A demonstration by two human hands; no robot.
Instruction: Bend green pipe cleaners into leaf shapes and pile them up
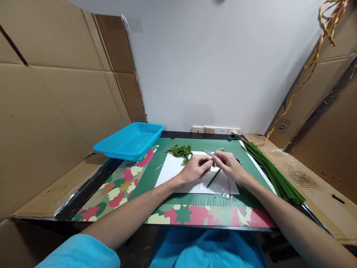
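My left hand (196, 168) and my right hand (228, 165) meet over the white paper, fingertips pinched together. A green pipe cleaner (214, 178) runs between them, its free end slanting down beneath my right hand. The fingers hide most of the pinched part. Just beyond the fingertips shows the grey blade of what look like scissors (206, 152); a dark ring handle peeks out to the right of my right hand. Whether the scissors lie on the paper or touch the fingers, I cannot tell. Several curled green pipe cleaner pieces (181, 150) lie in a heap beyond my left hand.
A bundle of straight green pipe cleaners (275, 173) lies along the right side. The blue plastic basket (129, 143) stands back left. A clear plastic bag (220, 189) rests on the white paper (170, 178). Cardboard walls (55, 93) flank the table; sockets (209, 130) line the back.
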